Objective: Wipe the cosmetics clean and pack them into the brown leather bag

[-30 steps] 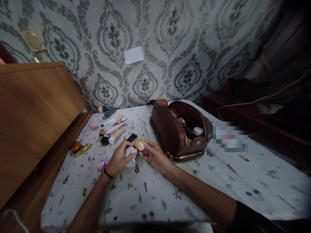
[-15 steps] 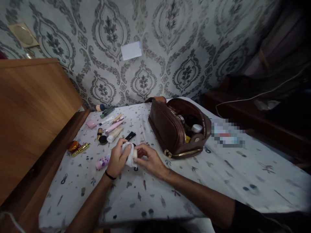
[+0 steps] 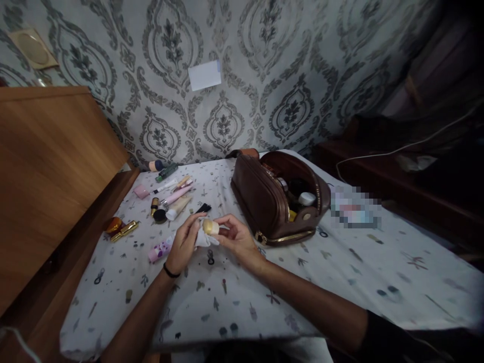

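Observation:
Above the patterned white cloth, my left hand is closed on a crumpled white cloth or tissue. My right hand pinches a small container with a yellowish end and a pale end, held against the white cloth. A purple-spotted tube lies just left of my left hand. Beyond my hands are a black tube, a beige tube and a pink tube. The brown bag stands open to the right, with a white-lidded jar inside.
Gold tubes and an amber jar lie at the table's left edge. A green item and a pink item lie farther back. A wooden cabinet borders the left side; a pixelated item is right of the bag.
The small container has turned and risen slightly, so its yellowish end now shows. My right hand has shifted a little up and right, and the white cloth now hangs beneath the container.

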A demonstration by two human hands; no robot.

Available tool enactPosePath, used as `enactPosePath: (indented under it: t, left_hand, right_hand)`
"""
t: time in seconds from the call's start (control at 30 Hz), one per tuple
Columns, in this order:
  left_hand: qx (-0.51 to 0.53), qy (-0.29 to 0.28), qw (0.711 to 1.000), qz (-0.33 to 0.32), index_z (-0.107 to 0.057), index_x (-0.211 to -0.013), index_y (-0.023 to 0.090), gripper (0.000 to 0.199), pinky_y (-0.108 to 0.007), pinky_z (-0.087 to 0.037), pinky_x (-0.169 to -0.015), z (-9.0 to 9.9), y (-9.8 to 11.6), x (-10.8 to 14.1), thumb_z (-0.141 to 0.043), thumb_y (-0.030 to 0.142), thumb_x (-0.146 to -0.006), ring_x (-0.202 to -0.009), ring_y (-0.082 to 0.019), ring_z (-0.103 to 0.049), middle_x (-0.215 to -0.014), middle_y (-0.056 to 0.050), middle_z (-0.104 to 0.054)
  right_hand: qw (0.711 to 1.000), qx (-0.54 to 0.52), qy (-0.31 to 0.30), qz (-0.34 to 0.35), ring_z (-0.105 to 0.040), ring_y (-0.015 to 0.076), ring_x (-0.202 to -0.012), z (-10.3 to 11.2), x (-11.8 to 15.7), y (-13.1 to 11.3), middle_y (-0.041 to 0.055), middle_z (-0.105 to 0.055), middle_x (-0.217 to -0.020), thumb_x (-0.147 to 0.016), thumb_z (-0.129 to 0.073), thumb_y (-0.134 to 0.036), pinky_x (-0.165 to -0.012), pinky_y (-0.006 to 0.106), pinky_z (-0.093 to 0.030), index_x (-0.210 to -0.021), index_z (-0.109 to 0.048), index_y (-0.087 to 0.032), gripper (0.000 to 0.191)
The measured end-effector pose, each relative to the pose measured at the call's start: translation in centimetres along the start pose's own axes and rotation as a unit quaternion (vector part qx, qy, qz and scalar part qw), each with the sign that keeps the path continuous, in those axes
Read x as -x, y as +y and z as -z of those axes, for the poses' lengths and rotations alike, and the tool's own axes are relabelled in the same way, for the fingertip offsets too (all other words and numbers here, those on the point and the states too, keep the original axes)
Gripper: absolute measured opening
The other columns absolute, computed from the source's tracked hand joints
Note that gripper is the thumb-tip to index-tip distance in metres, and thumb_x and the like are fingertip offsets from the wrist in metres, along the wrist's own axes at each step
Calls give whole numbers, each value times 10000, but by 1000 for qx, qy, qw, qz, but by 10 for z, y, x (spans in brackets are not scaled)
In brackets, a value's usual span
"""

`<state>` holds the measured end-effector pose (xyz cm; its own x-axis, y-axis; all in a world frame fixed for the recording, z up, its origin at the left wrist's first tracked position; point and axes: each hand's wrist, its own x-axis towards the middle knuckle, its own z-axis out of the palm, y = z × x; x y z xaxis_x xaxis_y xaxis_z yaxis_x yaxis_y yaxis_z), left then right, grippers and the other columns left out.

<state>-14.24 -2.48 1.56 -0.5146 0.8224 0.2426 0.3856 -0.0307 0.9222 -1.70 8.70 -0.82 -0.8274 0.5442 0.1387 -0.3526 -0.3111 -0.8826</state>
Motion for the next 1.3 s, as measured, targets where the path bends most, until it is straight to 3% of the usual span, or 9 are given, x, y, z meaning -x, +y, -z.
enactPosePath:
  t: [0.13,0.2,0.33,0.5,0.7,0.87,1.07,1.3]
  left_hand:
    - [-31,-2,997,-72,-612,-1268,199,461,-341,-473,-927,2,-1,2,-466,517,-967,-1072,-242,-609,-1202,-88,-658]
    - [-46,-5,992,-120,-612,-1279,195,444,-373,-431,-1023,5,-2,2,-493,485,-965,-1183,-262,-566,-1265,-100,-628]
    - [-92,-18,975,-204,-607,-1298,213,418,-384,-472,-977,10,-2,0,-545,436,-950,-1106,-247,-594,-1178,-98,-635]
    - [-156,13,951,-266,-629,-1248,231,311,-352,-508,-929,5,1,2,-582,281,-945,-1077,-217,-613,-1130,-86,-642]
    - [-203,79,923,-318,-659,-1122,226,223,-267,-504,-900,-3,0,7,-585,132,-934,-1004,-151,-632,-1049,-44,-654]
    - [-211,72,929,-295,-614,-1194,213,248,-294,-488,-945,-3,1,7,-564,182,-953,-1064,-174,-609,-1100,-64,-639]
    - [-184,45,960,-205,-539,-1287,189,350,-352,-475,-951,-4,-2,6,-534,339,-971,-1111,-225,-588,-1171,-103,-608]
    - [-203,35,964,-170,-598,-1083,180,239,-299,-470,-762,-4,-4,5,-524,378,-969,-871,-194,-594,-926,-51,-610]
  right_hand:
    - [999,39,3,10,-623,128,-753,0,2,-2,-6,-635,-917,-617,-884,-406,-679,257,-504,-941,-573,-227,484]
    - [997,71,-6,15,-599,118,-722,-1,5,-3,-7,-628,-910,-650,-864,-387,-652,246,-491,-1001,-582,-233,476]
    - [991,127,-15,47,-596,137,-797,-1,8,-2,22,-635,-985,-713,-815,-346,-698,262,-501,-1144,-604,-241,491]
    - [995,91,-13,41,-620,165,-910,3,5,7,38,-633,-1058,-714,-823,-366,-816,308,-523,-1168,-605,-251,517]
    - [1000,5,-19,-1,-615,162,-881,2,2,8,22,-642,-1038,-712,-831,-369,-704,275,-528,-1099,-641,-252,447]
    - [999,-48,-1,-14,-604,139,-875,-2,3,3,0,-654,-977,-670,-866,-313,-752,256,-507,-1014,-678,-245,399]
    - [998,-66,-8,-19,-616,136,-913,-1,3,-1,-5,-679,-1003,-644,-882,-269,-853,270,-475,-1022,-671,-257,434]
    - [996,-84,-4,-18,-621,138,-907,-1,2,3,-4,-685,-1000,-620,-898,-267,-843,268,-475,-987,-649,-256,443]
